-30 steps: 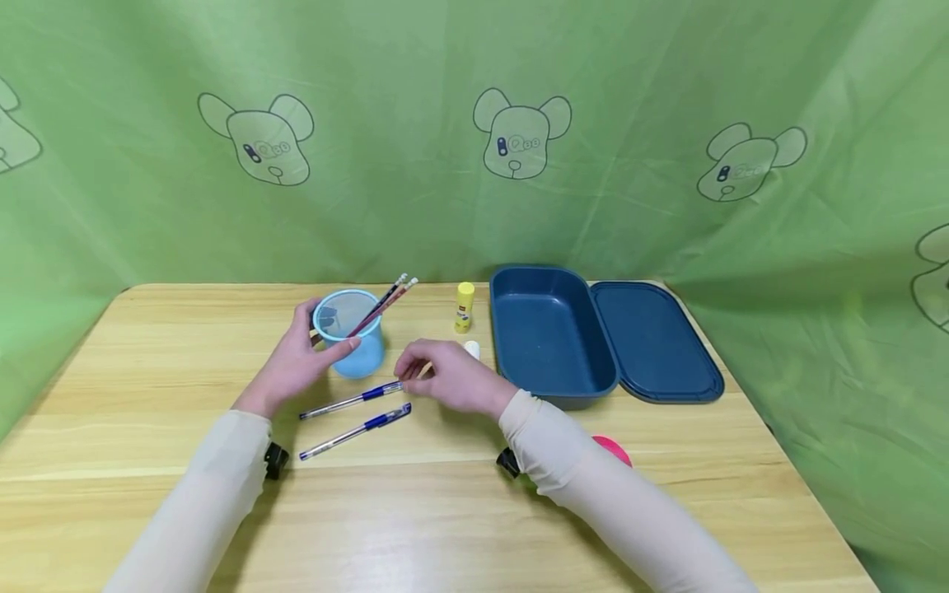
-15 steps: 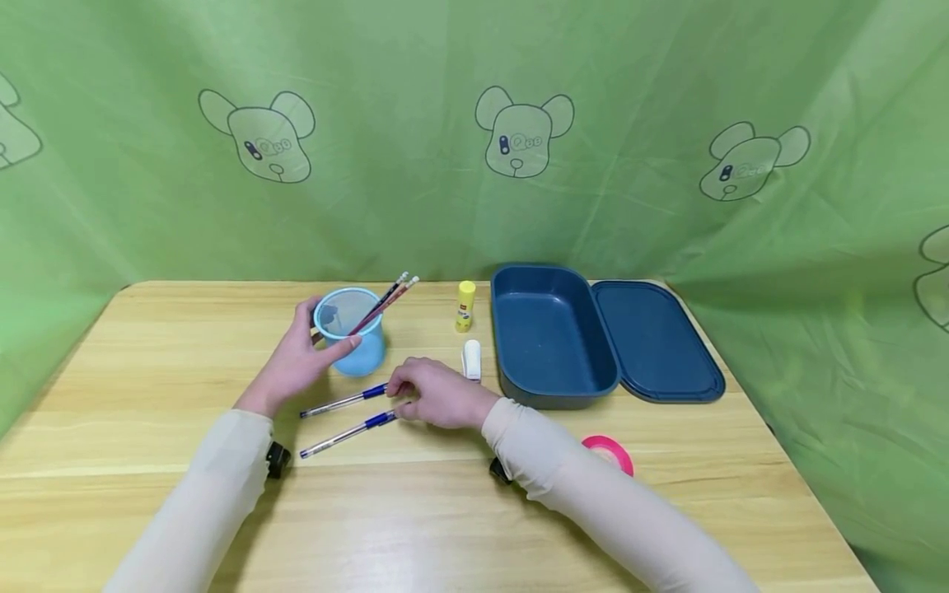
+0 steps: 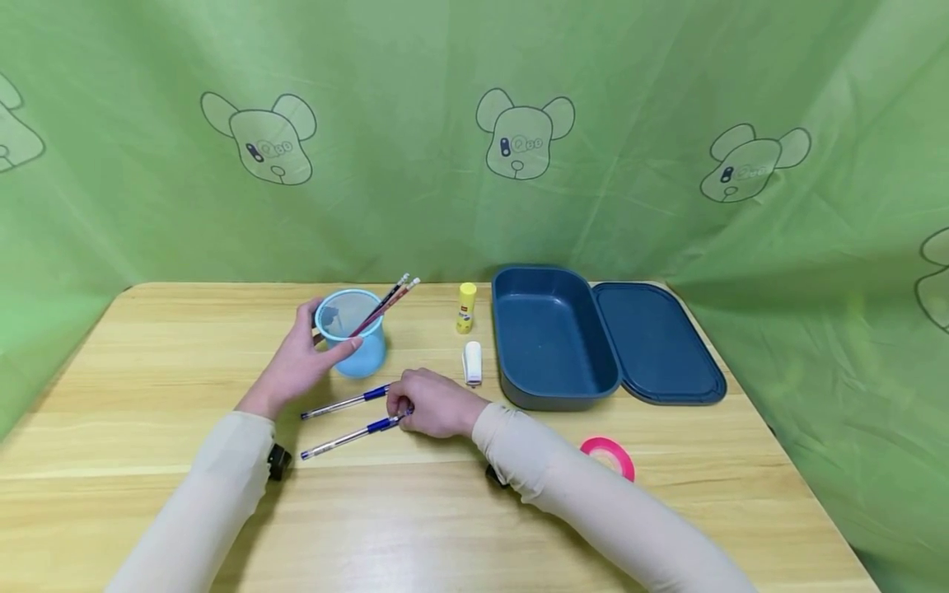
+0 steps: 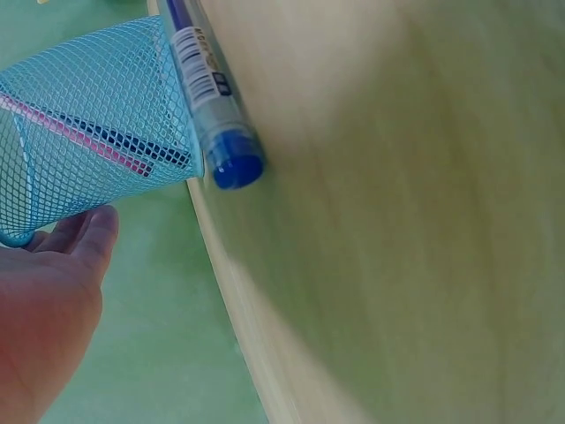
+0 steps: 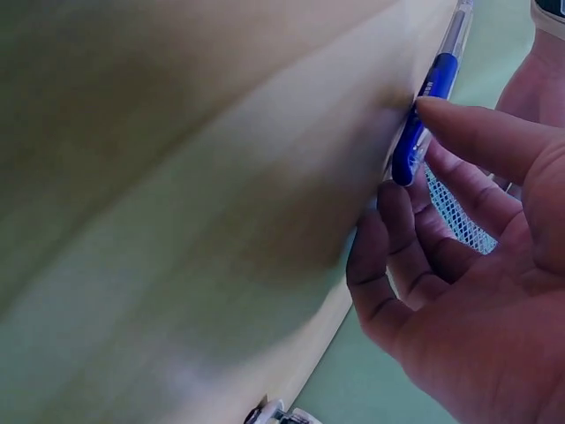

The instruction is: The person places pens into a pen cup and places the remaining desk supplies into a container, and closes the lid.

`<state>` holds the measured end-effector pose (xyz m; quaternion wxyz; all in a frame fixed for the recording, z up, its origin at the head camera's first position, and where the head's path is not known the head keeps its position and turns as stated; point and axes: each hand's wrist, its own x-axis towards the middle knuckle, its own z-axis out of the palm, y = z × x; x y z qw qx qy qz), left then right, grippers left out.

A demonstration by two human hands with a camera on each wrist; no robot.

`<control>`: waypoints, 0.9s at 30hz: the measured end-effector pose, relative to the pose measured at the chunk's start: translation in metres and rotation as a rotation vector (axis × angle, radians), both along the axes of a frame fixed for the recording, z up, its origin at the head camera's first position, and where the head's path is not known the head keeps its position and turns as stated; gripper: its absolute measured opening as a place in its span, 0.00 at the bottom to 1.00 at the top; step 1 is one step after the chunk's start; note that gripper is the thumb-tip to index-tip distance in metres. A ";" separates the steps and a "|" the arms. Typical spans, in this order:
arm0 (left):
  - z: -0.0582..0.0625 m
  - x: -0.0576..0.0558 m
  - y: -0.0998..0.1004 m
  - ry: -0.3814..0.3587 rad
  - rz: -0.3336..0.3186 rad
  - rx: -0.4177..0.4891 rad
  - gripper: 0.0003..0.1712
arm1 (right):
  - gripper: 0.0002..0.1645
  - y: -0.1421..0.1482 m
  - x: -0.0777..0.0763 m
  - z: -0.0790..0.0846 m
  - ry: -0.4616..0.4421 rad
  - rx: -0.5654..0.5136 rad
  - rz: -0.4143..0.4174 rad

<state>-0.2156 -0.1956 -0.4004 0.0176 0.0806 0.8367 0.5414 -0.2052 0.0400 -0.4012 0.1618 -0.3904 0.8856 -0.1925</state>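
Note:
My left hand (image 3: pixel 296 366) grips the light-blue mesh pen holder (image 3: pixel 361 358) by its side, thumb near the rim. Two pencils (image 3: pixel 389 303) lean in the holder, their eraser ends above the rim. Two clear pens with blue caps and ends lie on the table. Over the cap end of the front pen (image 3: pixel 344 439) is my right hand (image 3: pixel 437 403); in the right wrist view, its thumb and curled fingers pinch the blue cap (image 5: pixel 424 124). The back pen (image 3: pixel 341 405) lies just behind, its far end beside my right fingers.
A yellow glue stick (image 3: pixel 465 309) stands upright at the back, with a white stapler-like object (image 3: pixel 472 362) in front of it. Right of these sit a dark-blue box (image 3: pixel 508 362) and its flat lid (image 3: pixel 660 346). A pink tape roll (image 3: pixel 623 463) lies near my right forearm.
My right hand has moved toward me and slightly left, from the back pen's end to the front pen's cap end. The left hand and pen holder have stayed put.

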 end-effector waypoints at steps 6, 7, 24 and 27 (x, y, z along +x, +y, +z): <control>0.001 0.001 0.002 -0.005 0.001 0.000 0.57 | 0.09 0.001 0.000 0.000 -0.044 0.003 -0.013; 0.001 0.001 0.002 -0.004 0.002 0.000 0.57 | 0.09 0.001 0.000 0.000 -0.049 -0.002 -0.014; 0.001 0.002 0.002 0.032 0.012 0.027 0.53 | 0.08 0.022 -0.001 0.010 -0.202 -0.178 -0.022; 0.001 0.002 0.002 0.028 0.011 0.023 0.53 | 0.09 0.026 0.000 0.014 -0.206 -0.223 -0.040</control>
